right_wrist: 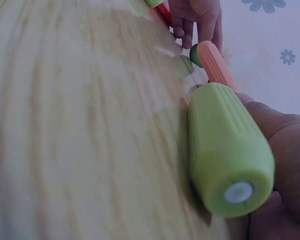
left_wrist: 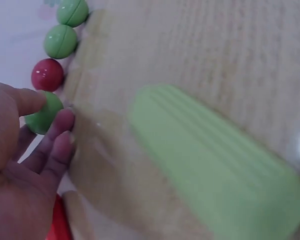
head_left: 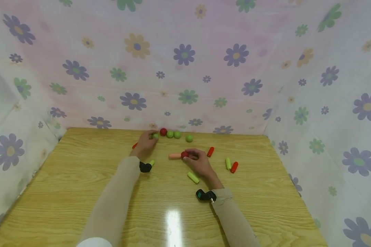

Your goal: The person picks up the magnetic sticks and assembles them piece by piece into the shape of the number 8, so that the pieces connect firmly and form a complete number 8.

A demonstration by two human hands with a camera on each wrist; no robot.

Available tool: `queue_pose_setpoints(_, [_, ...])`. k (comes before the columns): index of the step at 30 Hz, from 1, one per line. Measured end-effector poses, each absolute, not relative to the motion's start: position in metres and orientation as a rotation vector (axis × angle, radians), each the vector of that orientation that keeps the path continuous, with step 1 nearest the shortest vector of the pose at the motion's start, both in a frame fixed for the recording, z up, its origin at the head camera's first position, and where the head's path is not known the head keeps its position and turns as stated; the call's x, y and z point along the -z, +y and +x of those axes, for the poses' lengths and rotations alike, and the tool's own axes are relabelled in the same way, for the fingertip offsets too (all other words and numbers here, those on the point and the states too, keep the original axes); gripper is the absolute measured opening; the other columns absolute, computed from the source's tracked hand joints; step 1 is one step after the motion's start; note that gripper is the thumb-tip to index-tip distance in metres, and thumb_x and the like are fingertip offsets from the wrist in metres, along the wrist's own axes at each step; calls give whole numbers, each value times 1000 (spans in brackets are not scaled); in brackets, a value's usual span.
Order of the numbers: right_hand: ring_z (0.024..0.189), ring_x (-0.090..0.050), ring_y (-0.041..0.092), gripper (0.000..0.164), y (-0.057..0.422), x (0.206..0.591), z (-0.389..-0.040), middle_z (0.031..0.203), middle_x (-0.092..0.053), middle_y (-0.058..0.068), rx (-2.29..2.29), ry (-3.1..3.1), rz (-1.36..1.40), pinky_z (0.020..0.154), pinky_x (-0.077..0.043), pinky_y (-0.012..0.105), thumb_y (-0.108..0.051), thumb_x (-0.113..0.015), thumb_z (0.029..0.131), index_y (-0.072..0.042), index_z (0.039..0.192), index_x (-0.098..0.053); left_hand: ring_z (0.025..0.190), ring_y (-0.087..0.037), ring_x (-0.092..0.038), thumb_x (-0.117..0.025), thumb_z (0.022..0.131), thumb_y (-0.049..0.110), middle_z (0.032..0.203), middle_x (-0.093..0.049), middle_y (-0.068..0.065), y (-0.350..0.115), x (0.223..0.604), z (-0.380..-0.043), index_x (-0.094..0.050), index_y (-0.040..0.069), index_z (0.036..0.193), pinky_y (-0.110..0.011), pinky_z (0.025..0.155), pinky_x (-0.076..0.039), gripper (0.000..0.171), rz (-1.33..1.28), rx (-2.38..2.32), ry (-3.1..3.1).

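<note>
At the table's far side my left hand [head_left: 146, 143] pinches a green ball [left_wrist: 46, 116] between thumb and fingers. Beside that ball sits a red ball [left_wrist: 47, 75], with two more green balls [head_left: 173, 134] following in the row. My right hand [head_left: 201, 163] holds another red ball [head_left: 184, 155] at the right end of a salmon-coloured ribbed handle [head_left: 174, 156]. Whether ball and handle are joined, I cannot tell. A light green handle [head_left: 193, 177] lies just below my right hand, and another green handle [left_wrist: 210, 160] lies near my left wrist.
A single green ball [head_left: 189, 138] stands right of the row. Toward the right lie a red handle [head_left: 210, 151], a green handle [head_left: 228, 163] and a second red handle [head_left: 234, 167]. One red handle [head_left: 135, 145] is partly hidden behind my left hand. Flowered cloth [head_left: 185, 68] encloses the wooden table.
</note>
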State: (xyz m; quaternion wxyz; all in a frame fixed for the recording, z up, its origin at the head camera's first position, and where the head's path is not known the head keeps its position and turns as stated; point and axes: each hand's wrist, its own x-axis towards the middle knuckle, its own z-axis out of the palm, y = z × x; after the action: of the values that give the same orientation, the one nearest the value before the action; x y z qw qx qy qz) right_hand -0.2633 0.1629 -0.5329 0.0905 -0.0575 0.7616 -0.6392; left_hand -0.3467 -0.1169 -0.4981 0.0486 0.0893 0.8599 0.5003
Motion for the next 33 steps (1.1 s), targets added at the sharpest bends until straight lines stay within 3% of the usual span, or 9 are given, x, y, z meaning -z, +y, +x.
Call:
queue_pose_setpoints(6, [112,-65,22,36,162,534,-264,125,-68,4,1905,2277,-210,90,-56,39,-29,-75,95,-19,128,-67,130,-34,-50,-56,105,11,147,-49,-19,-118,504,-337,-50,4,147,-45,105,-44,43,69,-1829,2365])
queue_pose_setpoints(11, [112,-66,23,36,162,534,-266,124,-68,5,1894,2311,-244,91,-56,39,-27,-75,95,-17,128,-67,124,-30,-54,-58,104,11,141,-54,-19,-118,504,-331,-53,3,144,-40,100,-46,42,31,-1828,2411])
queue_pose_setpoints(17, [110,-67,26,36,163,533,-268,121,-69,14,1850,2444,-344,94,-55,38,-17,-73,96,-6,129,-66,119,-29,-55,-59,102,11,135,-54,-17,-116,503,-319,-53,3,141,-38,97,-49,40,-29,-1886,2326])
queue_pose_setpoints(22, [111,-66,23,35,164,534,-263,125,-68,7,1878,2343,-229,91,-55,41,-25,-74,96,-15,129,-67,112,-27,-56,-62,101,11,133,-56,-17,-112,504,-309,-56,1,137,-35,91,-50,38,-31,-1893,2340])
queue_pose_setpoints(25, [110,-66,21,35,165,537,-264,125,-68,4,1887,2320,-215,89,-56,38,-28,-74,95,-18,128,-67,94,-22,-56,-65,99,11,123,-60,-15,-111,507,-303,-60,2,134,-31,78,-50,36,-5,-1889,2397])
queue_pose_setpoints(29, [110,-66,26,36,164,536,-268,124,-68,13,1883,2382,-300,90,-56,37,-22,-73,96,-8,129,-66,72,-17,-48,-68,95,6,106,-62,-15,-111,510,-298,-63,1,130,-28,63,-44,36,54,-1894,2476])
queue_pose_setpoints(33, [111,-66,34,37,162,536,-270,122,-68,22,1859,2486,-385,94,-55,41,-14,-73,96,1,129,-65,69,-15,-49,-72,92,3,107,-65,-20,-114,511,-295,-66,-2,125,-27,62,-45,34,125,-1858,2549])
